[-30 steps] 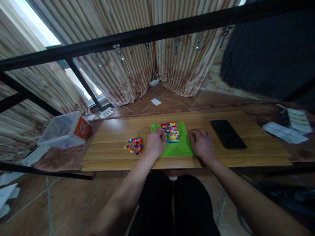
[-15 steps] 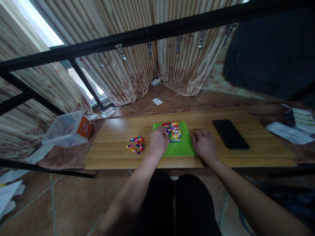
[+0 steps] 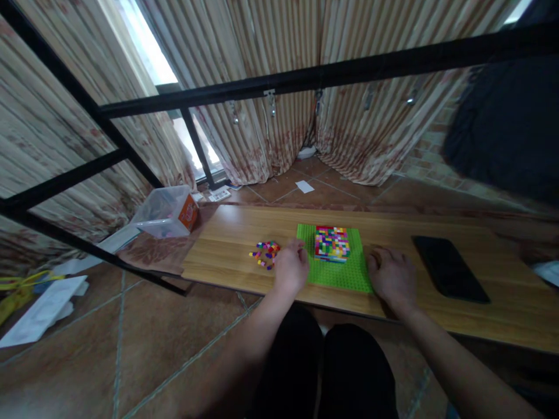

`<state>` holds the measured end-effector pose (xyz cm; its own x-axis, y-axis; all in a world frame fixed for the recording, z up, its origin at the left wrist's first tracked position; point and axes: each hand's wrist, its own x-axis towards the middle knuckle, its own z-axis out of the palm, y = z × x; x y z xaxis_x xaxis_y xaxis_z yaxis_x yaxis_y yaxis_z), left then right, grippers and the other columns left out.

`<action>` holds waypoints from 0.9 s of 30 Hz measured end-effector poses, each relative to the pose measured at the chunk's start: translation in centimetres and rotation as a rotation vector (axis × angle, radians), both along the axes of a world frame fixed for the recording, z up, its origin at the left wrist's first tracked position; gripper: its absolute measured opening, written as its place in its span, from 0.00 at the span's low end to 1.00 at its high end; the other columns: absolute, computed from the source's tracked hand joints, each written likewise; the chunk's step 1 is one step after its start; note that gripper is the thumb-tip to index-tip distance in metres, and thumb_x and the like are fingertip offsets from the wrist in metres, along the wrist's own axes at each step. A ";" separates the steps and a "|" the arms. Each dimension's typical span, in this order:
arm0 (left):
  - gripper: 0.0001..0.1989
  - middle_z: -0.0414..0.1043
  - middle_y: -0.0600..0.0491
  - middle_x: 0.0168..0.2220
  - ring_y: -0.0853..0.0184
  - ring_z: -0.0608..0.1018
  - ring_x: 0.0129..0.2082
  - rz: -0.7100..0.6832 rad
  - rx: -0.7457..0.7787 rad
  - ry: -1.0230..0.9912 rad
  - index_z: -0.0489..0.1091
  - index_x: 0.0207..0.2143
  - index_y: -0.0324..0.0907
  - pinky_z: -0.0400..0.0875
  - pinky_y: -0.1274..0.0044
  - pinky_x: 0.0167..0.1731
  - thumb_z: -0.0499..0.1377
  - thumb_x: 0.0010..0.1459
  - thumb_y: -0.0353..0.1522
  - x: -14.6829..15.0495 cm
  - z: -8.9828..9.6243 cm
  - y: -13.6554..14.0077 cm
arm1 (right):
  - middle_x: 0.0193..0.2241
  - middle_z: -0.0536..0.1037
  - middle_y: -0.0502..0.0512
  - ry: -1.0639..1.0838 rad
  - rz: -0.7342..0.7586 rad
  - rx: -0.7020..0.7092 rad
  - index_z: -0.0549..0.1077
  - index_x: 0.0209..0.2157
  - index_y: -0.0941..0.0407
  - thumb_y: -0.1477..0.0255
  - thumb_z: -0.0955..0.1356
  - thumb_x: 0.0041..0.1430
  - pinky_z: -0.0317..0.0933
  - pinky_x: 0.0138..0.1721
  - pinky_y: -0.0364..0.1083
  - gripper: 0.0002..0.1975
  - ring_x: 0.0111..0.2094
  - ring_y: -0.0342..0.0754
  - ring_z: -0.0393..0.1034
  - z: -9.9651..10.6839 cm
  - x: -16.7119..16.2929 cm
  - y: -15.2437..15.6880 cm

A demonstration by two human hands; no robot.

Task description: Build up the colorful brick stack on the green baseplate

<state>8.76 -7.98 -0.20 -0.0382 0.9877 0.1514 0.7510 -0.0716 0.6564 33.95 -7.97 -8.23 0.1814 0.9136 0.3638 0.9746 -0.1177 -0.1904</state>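
Note:
A green studded baseplate (image 3: 336, 277) lies on the wooden table (image 3: 236, 233). On it stands a block of toy bricks (image 3: 332, 243) in many colours, stacked in rows. My left hand (image 3: 292, 266) hovers over the plate's left edge, apart from the block; its fingers are bent and slightly parted, and no brick shows in them. Left of that hand, several loose small bricks (image 3: 267, 251) lie in a scattered pile. My right hand (image 3: 393, 276) rests on the table at the plate's right edge, with fingers loosely bent and nothing visible in them.
A black phone-like slab (image 3: 449, 267) lies to the right on the table. Beyond the left end stands a clear plastic box (image 3: 163, 212) with an orange label. A dark metal rail (image 3: 297, 80) crosses in front of the curtains (image 3: 279, 139).
My left hand has drawn back leftward from the brick block, uncovering it and the plate's left part. My right hand stays beside the plate. The view has turned left.

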 end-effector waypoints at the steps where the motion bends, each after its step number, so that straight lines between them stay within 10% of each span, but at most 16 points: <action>1: 0.13 0.80 0.47 0.41 0.61 0.80 0.42 0.021 -0.003 0.015 0.74 0.43 0.41 0.71 0.73 0.43 0.52 0.59 0.26 -1.4 -0.4 -0.4 | 0.46 0.76 0.64 -0.002 -0.005 -0.007 0.75 0.44 0.59 0.66 0.59 0.62 0.57 0.46 0.54 0.18 0.45 0.60 0.66 0.0 0.0 0.0; 8: 0.15 0.78 0.48 0.44 0.64 0.79 0.42 0.126 -0.083 0.271 0.75 0.45 0.44 0.70 0.75 0.43 0.52 0.61 0.28 -8.5 -1.4 0.3 | 0.46 0.76 0.66 -0.016 -0.023 0.010 0.74 0.45 0.59 0.65 0.60 0.62 0.58 0.45 0.55 0.18 0.47 0.61 0.66 -0.4 0.2 0.0; 27: 0.07 0.78 0.42 0.36 0.58 0.80 0.39 0.083 -0.161 0.287 0.76 0.34 0.41 0.70 0.71 0.40 0.57 0.56 0.27 -7.4 -1.0 3.6 | 0.47 0.76 0.65 -0.005 -0.040 -0.021 0.75 0.46 0.60 0.66 0.60 0.62 0.57 0.47 0.55 0.19 0.46 0.60 0.66 0.1 -0.2 -0.1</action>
<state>1.34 -4.39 -1.22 -0.0980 0.9951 0.0099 0.9058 0.0851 0.4151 33.76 -8.06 -8.09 0.2167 0.9129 0.3460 0.9699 -0.1608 -0.1830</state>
